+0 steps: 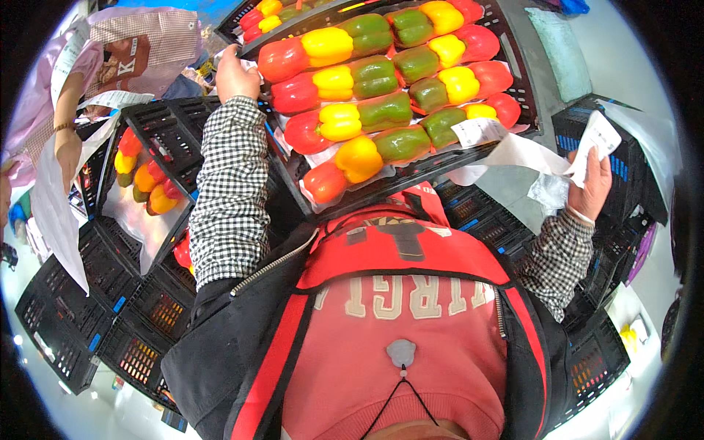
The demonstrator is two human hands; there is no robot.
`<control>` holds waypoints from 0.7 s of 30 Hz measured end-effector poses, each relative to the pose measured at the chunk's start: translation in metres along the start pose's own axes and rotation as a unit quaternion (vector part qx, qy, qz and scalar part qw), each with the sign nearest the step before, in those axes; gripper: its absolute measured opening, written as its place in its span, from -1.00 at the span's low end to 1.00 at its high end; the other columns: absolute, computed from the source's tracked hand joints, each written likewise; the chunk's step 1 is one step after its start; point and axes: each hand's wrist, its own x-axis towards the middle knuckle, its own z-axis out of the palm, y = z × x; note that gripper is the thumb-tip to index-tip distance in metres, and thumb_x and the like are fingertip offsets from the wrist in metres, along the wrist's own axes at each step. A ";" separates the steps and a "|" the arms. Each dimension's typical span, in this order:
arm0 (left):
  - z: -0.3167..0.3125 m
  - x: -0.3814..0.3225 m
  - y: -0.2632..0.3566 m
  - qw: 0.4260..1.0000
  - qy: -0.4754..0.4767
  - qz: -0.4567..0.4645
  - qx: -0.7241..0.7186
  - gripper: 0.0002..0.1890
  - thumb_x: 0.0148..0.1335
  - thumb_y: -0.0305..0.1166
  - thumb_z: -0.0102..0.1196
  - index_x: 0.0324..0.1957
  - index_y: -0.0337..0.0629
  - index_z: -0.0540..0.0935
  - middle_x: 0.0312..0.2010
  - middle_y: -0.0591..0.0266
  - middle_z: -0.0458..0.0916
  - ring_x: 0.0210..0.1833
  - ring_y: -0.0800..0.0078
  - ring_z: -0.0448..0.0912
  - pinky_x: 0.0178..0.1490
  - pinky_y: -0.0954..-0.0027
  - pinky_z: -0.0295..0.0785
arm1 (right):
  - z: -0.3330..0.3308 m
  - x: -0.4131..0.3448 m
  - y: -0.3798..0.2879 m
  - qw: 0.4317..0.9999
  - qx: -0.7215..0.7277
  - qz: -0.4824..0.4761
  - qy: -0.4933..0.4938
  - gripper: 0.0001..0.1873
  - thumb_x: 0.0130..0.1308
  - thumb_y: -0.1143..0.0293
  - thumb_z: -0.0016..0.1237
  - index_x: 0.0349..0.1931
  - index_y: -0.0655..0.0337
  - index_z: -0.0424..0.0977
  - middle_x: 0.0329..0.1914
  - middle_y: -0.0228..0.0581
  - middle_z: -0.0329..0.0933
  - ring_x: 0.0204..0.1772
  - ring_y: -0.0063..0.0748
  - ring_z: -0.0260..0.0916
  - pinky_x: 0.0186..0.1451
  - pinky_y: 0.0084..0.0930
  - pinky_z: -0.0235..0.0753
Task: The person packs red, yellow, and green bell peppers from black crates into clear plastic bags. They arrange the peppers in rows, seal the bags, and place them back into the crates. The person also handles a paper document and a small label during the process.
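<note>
A black plastic crate (407, 179) tilts in front of me, filled with rows of red, yellow and green bell peppers (335, 77) in clear wrap, each row in threes. My left hand (237, 77) is at the crate's left rim, thumb up, with a bit of white paper by its fingers; its grip is partly hidden. Out to the right, my right hand (591, 184) holds a folded strip of white printed labels (597, 140). The strip trails left to the crate's near right corner, where one label (478, 132) lies by a green pepper.
Another person's arm (69, 121) is at the left, beside hanging label strips (52, 203). A second crate with peppers (148, 176) stands there. Stacked black crates (632, 159) rise at the right, and more crates (66, 313) stand at lower left. A checked bag (159, 49) is at upper left.
</note>
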 end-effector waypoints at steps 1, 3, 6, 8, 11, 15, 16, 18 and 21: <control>-0.006 -0.001 0.003 0.998 -0.005 0.034 0.044 -0.39 -0.07 -0.47 0.22 0.12 -0.16 0.40 -0.05 -0.04 0.48 -0.03 0.08 0.52 0.04 0.19 0.43 | -0.003 -0.004 -0.002 0.999 0.003 -0.020 -0.028 -0.75 0.34 0.47 -0.08 -0.03 0.37 0.43 -0.10 -0.22 0.53 -0.14 -0.54 0.49 -0.11 -0.61 0.46; -0.019 -0.008 0.008 0.992 0.067 0.080 0.065 -0.36 -0.03 -0.38 0.26 0.16 -0.18 0.36 0.06 -0.05 0.35 0.10 0.06 0.42 0.12 0.18 0.37 | 0.000 -0.007 0.002 0.998 -0.020 -0.028 -0.042 -0.76 0.33 0.46 -0.07 -0.05 0.38 0.44 -0.11 -0.23 0.54 -0.15 -0.55 0.49 -0.10 -0.61 0.46; -0.042 -0.022 0.022 0.987 0.119 0.108 -0.009 -0.40 0.00 -0.34 0.27 0.11 -0.24 0.39 -0.02 -0.04 0.45 0.03 0.12 0.45 0.11 0.21 0.36 | 0.029 -0.010 0.022 0.994 -0.098 -0.017 -0.042 -0.75 0.30 0.46 -0.03 -0.06 0.41 0.45 -0.13 -0.28 0.54 -0.16 -0.59 0.46 -0.09 -0.61 0.45; -0.047 -0.043 0.044 0.975 -0.025 0.077 -0.208 -0.51 0.11 -0.41 0.24 0.09 -0.31 0.41 -0.12 0.12 0.56 -0.04 0.42 0.52 0.01 0.40 0.43 | 0.060 -0.015 0.037 0.983 -0.169 0.029 -0.062 -0.75 0.27 0.47 0.01 -0.07 0.35 0.46 -0.17 -0.29 0.55 -0.16 -0.60 0.46 -0.11 -0.61 0.46; -0.030 -0.101 0.106 0.861 -0.244 0.098 -0.435 -0.43 0.11 -0.48 0.23 0.17 -0.25 0.34 -0.02 0.22 0.48 0.05 0.45 0.45 0.09 0.41 0.39 | 0.108 -0.027 0.067 0.976 -0.140 -0.037 -0.164 -0.74 0.22 0.48 0.03 -0.08 0.34 0.48 -0.19 -0.34 0.54 -0.17 -0.55 0.45 -0.11 -0.55 0.47; 0.007 -0.147 0.193 0.695 -0.405 -0.020 -0.594 -0.33 0.03 -0.54 0.24 0.21 -0.24 0.26 0.05 0.09 0.44 0.14 0.38 0.40 0.20 0.31 0.32 | 0.147 -0.033 0.086 0.968 0.022 0.005 -0.251 -0.77 0.31 0.33 -0.01 -0.24 0.36 0.46 -0.37 -0.43 0.49 -0.29 -0.65 0.37 -0.22 -0.60 0.42; 0.017 -0.152 0.211 0.675 -0.386 -0.047 -0.628 -0.35 0.01 -0.55 0.26 0.17 -0.28 0.27 0.01 0.09 0.46 0.09 0.39 0.44 0.16 0.34 0.36 | 0.150 -0.031 0.086 0.973 -0.023 -0.010 -0.228 -0.75 0.34 0.30 -0.05 -0.23 0.36 0.45 -0.36 -0.42 0.49 -0.28 -0.65 0.37 -0.22 -0.61 0.42; 0.028 -0.153 0.230 0.653 -0.372 -0.090 -0.654 -0.44 0.02 -0.59 0.23 0.08 -0.34 0.31 -0.05 0.09 0.50 0.01 0.42 0.49 0.09 0.38 0.42 | 0.151 -0.028 0.085 0.978 -0.027 -0.037 -0.205 -0.73 0.39 0.27 -0.13 -0.20 0.35 0.43 -0.33 -0.39 0.48 -0.26 -0.64 0.37 -0.20 -0.63 0.41; 0.040 -0.149 0.248 0.651 -0.387 -0.120 -0.642 -0.59 0.10 -0.62 0.15 0.01 -0.35 0.38 -0.10 0.13 0.55 -0.06 0.46 0.54 0.02 0.43 0.46 | 0.146 -0.020 0.085 0.985 0.040 -0.035 -0.161 -0.70 0.45 0.23 -0.25 -0.12 0.32 0.38 -0.25 -0.35 0.45 -0.19 -0.63 0.36 -0.14 -0.63 0.41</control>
